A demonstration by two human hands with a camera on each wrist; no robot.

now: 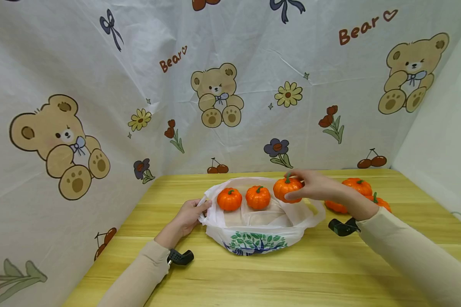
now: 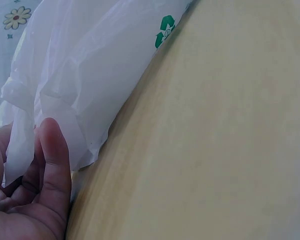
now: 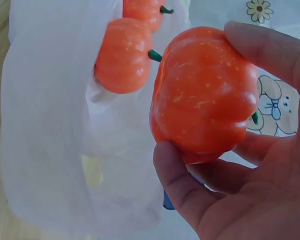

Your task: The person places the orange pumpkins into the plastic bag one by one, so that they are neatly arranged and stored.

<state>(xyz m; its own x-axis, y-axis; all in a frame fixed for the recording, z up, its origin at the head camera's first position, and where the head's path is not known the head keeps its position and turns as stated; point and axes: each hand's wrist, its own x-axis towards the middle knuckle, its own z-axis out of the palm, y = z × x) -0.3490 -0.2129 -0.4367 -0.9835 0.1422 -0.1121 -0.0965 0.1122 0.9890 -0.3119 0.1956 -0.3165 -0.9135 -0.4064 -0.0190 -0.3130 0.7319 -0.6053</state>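
A white plastic bag (image 1: 253, 232) with a green and blue tree print lies spread on the table, its mouth facing up. Two small orange pumpkins, a left pumpkin (image 1: 229, 199) and a middle pumpkin (image 1: 258, 198), sit inside it. My left hand (image 1: 188, 215) pinches the bag's left edge, and the left wrist view shows the thin plastic (image 2: 22, 135) between thumb and fingers. Over the bag's right side, my right hand (image 1: 311, 185) holds another pumpkin (image 3: 205, 95) between thumb and fingers, its green stem up in the head view.
Several more pumpkins (image 1: 357, 186) lie on the table to the right, partly hidden behind my right forearm. The wooden table (image 1: 253, 281) meets a bear-printed sheet (image 1: 253, 140) at the back and left. A white wall (image 1: 445, 140) stands at the right.
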